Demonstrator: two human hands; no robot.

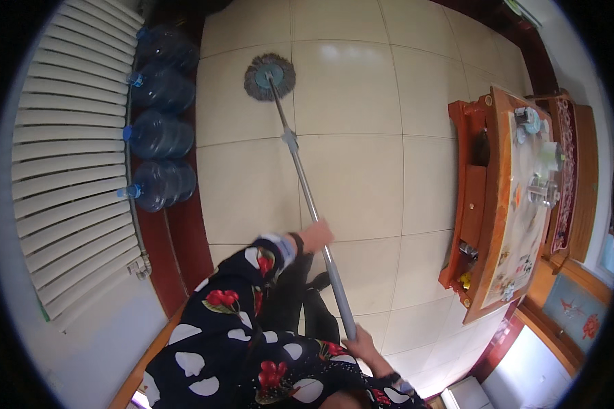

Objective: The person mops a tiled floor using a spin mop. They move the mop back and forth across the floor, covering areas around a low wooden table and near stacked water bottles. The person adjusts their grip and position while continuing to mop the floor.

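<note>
A spin mop's round grey string head (pixel 270 76) with a green-blue centre lies on the tiled floor, far ahead of me. Its metal pole (pixel 307 191) slants back towards my body and ends in a grey grip (pixel 342 294). My left hand (pixel 317 235) is wrapped around the pole about midway along. Lower down, my right hand (pixel 360 341) grips the end of the grey handle. Both arms wear dark patterned sleeves. My legs and one dark shoe (pixel 320 281) show beneath the left forearm.
Along the left wall, several large blue water bottles (pixel 162 134) lie on a dark red ledge (pixel 184 245) beside a white radiator (pixel 74 148). A wooden coffee table (pixel 497 204) with jars and cups stands on the right. Beyond it is a wooden bench (pixel 586 189).
</note>
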